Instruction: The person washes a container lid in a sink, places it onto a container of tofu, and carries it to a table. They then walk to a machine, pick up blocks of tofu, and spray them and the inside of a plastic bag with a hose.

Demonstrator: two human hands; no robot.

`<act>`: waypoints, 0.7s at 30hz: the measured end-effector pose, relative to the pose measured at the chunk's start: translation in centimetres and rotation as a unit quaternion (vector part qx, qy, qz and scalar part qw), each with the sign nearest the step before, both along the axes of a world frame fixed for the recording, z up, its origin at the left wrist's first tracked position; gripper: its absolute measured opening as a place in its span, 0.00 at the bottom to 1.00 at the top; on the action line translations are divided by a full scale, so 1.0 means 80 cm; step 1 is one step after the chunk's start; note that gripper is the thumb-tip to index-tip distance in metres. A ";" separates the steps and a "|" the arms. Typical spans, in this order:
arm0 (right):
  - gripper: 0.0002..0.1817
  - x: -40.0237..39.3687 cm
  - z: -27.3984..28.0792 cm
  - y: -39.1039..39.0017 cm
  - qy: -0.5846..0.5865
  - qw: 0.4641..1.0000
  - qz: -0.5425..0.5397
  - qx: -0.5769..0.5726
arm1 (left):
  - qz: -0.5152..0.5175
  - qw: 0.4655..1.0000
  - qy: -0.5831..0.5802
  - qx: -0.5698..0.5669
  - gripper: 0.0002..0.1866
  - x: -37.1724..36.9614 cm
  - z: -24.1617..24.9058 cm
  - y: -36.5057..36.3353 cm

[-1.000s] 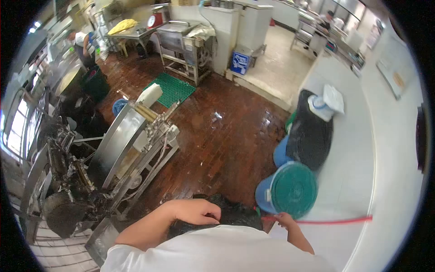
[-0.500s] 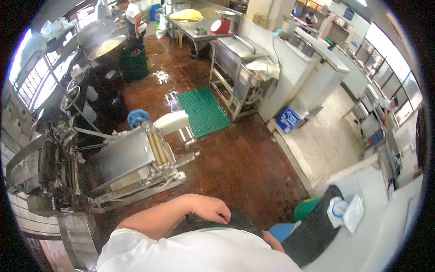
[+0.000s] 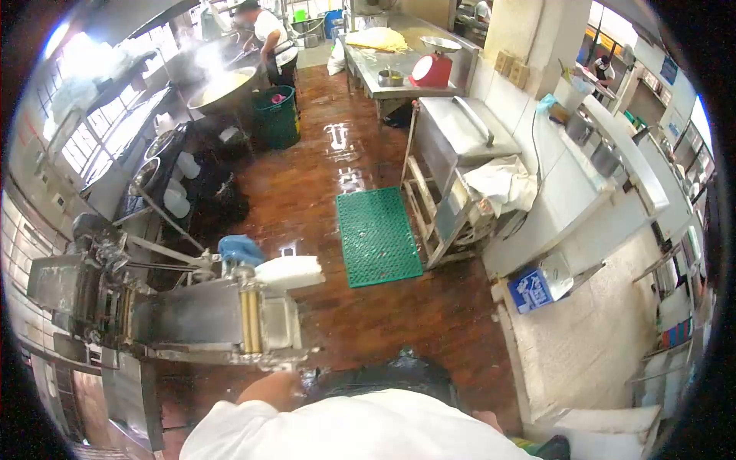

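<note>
My left arm [image 3: 272, 389] comes out of the white sleeve at the bottom of the head view, low and close to my body. Its fingers cannot be made out. On the right, only a small patch of skin of my right arm [image 3: 488, 420] shows beside the white shirt; the right hand is hidden. Nearest to the left arm is a metal rolling machine [image 3: 192, 314] with a flat plate and a pair of brass-coloured rollers [image 3: 251, 318]. A white bundle [image 3: 290, 272] and a blue cloth-like item [image 3: 241, 251] lie at its far side.
A green mat [image 3: 379, 238] lies on the wet brown floor. Beyond it are a steel cabinet [image 3: 468, 126], a table [image 3: 399, 84] with yellow noodle-like food [image 3: 377, 38], and a red scale [image 3: 431, 70]. A person [image 3: 270, 34] stands by a steaming wok [image 3: 224, 88] and a green bin [image 3: 276, 119].
The view has swung to the right and lifted, and the machine now sits nearer my left arm. My left hand, earlier curled in front of my waist, has dropped to the left.
</note>
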State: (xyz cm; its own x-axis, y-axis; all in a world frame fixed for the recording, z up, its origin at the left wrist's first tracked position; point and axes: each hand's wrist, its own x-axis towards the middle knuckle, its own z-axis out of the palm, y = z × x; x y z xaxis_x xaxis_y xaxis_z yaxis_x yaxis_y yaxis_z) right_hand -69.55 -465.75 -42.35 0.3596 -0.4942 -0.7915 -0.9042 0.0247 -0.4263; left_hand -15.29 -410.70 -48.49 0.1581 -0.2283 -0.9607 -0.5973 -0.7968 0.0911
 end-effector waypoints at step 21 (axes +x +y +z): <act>0.20 1.010 0.050 -0.410 -0.041 0.803 0.593 -0.035 | 0.428 0.901 -0.069 -0.032 0.34 0.469 0.046 -0.299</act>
